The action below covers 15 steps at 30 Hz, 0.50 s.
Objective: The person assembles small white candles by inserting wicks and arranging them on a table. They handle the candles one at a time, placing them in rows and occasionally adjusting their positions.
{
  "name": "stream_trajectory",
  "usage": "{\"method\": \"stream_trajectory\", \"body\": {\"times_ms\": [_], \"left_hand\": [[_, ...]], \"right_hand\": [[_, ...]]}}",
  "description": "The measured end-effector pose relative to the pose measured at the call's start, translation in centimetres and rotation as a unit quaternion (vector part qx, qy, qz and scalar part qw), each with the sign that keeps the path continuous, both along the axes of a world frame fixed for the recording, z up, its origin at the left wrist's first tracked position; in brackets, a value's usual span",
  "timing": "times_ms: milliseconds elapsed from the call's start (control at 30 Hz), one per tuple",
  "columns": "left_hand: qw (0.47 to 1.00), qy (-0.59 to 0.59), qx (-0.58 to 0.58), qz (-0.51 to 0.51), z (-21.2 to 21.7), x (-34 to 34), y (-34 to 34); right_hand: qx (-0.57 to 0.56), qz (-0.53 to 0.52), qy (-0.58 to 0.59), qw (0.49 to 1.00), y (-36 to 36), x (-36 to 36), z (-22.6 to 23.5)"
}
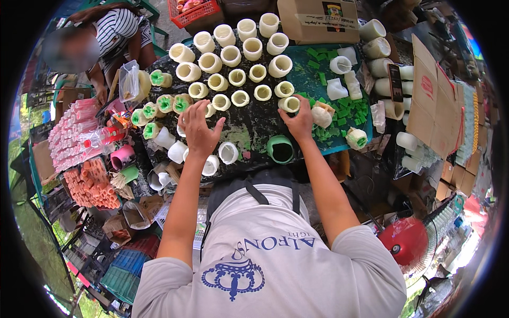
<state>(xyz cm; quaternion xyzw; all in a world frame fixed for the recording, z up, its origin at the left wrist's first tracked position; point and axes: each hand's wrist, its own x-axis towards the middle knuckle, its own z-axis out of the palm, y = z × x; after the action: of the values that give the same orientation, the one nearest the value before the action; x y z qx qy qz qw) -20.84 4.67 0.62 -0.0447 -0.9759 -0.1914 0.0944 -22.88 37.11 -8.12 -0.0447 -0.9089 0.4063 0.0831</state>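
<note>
Several rows of hollow, cream-coloured wax-like cylinders (230, 55) stand on the dark, stained table. My right hand (300, 121) curves around a small cream cylinder (289, 104) at the near right end of the rows, thumb in front and fingers on its right side. My left hand (201, 130) is over the near left end, fingers and thumb apart, beside another small cream cylinder (210, 110). It partly hides the pieces under it. Left of that hand lie cylinders filled with green chunks (165, 103). White cups (228, 152) and a green cup (280, 149) sit closer to me.
A teal tray (331, 140) at the right bears green pieces and white cups. Pink (74, 127) and orange bundles (91, 183) are stacked at the left. A phone (395, 82) leans by a cardboard sheet (432, 95). Another person (114, 32) sits far left; a red fan (405, 241) is near right.
</note>
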Motion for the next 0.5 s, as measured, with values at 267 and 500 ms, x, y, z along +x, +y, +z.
{"method": "stream_trajectory", "body": {"times_ms": [267,500], "left_hand": [[0.984,-0.101,0.124,-0.084,1.9,6.2,1.0],[0.973,-0.153,0.166,-0.052,2.1,10.6,0.9]], "right_hand": [[-0.008,0.042,-0.005,0.999,1.2,-0.2,-1.9],[-0.048,0.075,-0.277,0.957,2.3,6.4,8.4]]}}
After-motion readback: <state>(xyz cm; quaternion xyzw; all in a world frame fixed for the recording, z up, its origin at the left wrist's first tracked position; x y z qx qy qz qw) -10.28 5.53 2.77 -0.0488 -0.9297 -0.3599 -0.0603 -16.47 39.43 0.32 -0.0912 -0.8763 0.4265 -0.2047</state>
